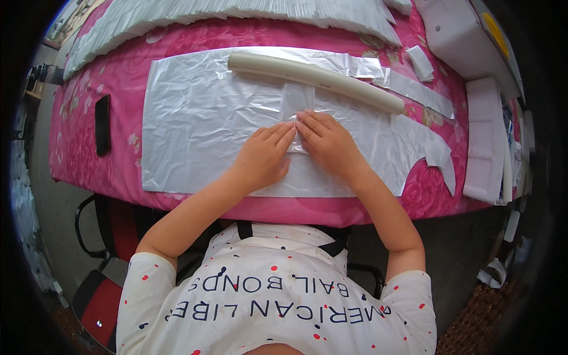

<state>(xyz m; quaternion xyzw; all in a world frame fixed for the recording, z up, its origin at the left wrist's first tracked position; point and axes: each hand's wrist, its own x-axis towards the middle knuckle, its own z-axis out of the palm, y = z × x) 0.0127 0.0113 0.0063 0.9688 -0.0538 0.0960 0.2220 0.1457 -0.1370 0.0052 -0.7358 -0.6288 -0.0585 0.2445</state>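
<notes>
My left hand (pixel 264 155) and my right hand (pixel 325 142) lie palm down, side by side, on a small clear plastic piece (pixel 296 103) in the middle of a large crinkled clear plastic sheet (pixel 195 124). The fingertips of both hands meet and press on the small piece. Just beyond it a long cream-white tube (pixel 313 76) lies across the sheet, slanting down to the right. The sheet is spread on a table covered with a pink flowered cloth (pixel 118 171).
A black phone (pixel 102 124) lies on the cloth at the left. A thick stack of white plastic sheets (pixel 236 12) runs along the far edge. White foam blocks (pixel 484 136) stand at the right. A red-seated black chair (pixel 100 296) is at lower left.
</notes>
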